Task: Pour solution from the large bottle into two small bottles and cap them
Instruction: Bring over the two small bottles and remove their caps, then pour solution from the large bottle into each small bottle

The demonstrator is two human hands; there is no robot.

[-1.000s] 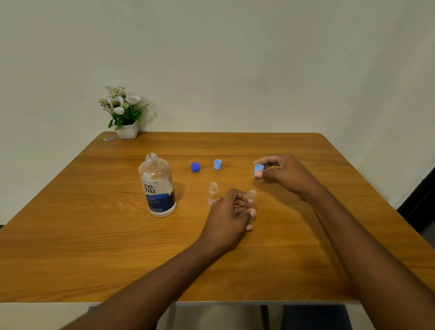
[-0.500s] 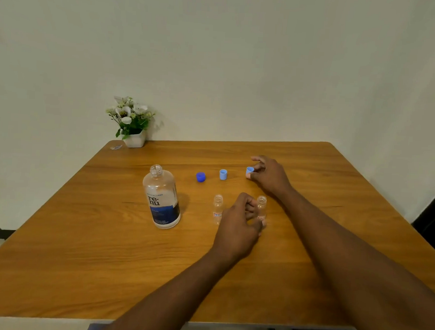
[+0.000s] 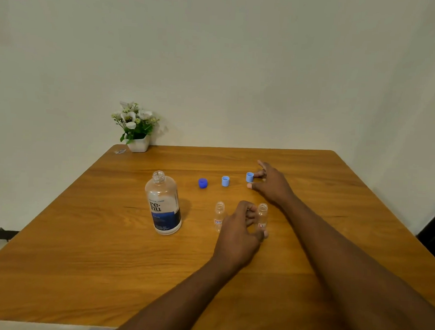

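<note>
The left hand (image 3: 238, 231) curls its fingers round the right small bottle (image 3: 262, 215) — clear, uncapped, a red-marked label low on its side — which stands upright, mouth up, on the wooden table (image 3: 80, 258). The second small bottle (image 3: 219, 215) stands just left. The right hand (image 3: 271, 184) is loose, fingers spread, one fingertip at a light blue cap (image 3: 249, 177) — nothing grasped

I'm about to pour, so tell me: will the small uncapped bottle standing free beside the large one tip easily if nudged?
Probably. The free small bottle is tall, narrow and looks empty, so likely light and tippy. Its clear wall looks smooth, perhaps slippery. The left hand grips only the other small bottle, so nothing steadies this one.
</note>
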